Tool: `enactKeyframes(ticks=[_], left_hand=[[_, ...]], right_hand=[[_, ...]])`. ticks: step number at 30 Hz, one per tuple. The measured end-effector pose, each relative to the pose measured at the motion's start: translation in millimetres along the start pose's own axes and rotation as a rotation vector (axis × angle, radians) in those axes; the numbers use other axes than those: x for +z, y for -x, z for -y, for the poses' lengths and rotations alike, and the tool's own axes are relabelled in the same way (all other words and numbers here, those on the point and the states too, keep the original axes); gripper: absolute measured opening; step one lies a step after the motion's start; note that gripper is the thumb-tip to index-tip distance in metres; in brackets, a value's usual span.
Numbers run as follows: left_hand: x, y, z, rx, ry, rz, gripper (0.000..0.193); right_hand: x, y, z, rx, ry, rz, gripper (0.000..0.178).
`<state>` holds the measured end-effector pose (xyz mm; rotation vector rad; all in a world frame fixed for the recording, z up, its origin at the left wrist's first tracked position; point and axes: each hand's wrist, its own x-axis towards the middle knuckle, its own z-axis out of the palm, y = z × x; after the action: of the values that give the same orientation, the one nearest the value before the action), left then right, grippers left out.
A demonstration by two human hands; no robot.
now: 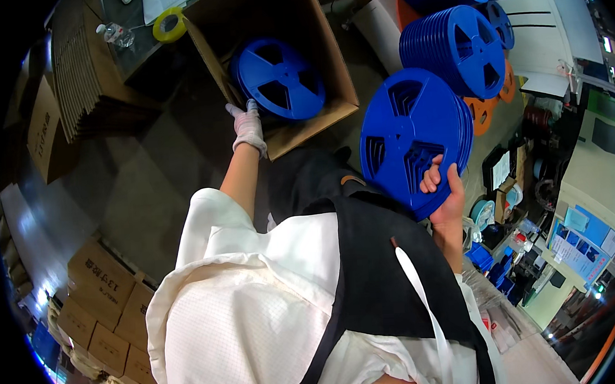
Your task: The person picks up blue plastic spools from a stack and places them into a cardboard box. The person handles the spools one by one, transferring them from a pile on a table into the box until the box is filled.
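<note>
My left hand (249, 129), in a white glove, is at the near edge of an open cardboard box (331, 113). Its fingers point up, partly spread, close to the rim of a blue plastic reel (283, 81) lying inside the box; whether they touch it I cannot tell. My bare right hand (445, 194) grips a stack of blue reels (405, 126) by the lower right rim. The fingers come through a cut-out of the front reel, and the thumb lies along the outer edge. This stack is tilted, its flat face toward me.
More blue reel stacks (454, 49) stand at the upper right, with orange reels (482, 114) beside them. A roll of yellow tape (168, 24) and a clear bottle (116, 35) sit left of the box. Folded cardboard (82, 79) leans at the left; closed cartons (106, 296) are piled below.
</note>
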<state>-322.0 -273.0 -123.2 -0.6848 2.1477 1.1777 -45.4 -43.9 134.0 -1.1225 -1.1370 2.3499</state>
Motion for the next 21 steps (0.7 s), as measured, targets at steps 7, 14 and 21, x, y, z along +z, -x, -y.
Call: enactKeyframes(ticks=[7, 14, 21], left_hand=[[2.8, 51.1, -12.0, 0.596, -0.178, 0.011, 0.080], [0.6, 140.4, -87.6, 1.391, -0.029, 0.107, 0.053], [-27.5, 152.8, -115.2, 1.940, -0.537, 0.431, 0.051]], right_hand=[[-9.1, 6.6, 26.7, -0.244, -0.161, 0.225, 0.050], [-14.8, 5.8, 41.9, -0.306, -0.648, 0.395, 0.041], [0.2, 5.9, 42.8, -0.214, -0.750, 0.452, 0.040]])
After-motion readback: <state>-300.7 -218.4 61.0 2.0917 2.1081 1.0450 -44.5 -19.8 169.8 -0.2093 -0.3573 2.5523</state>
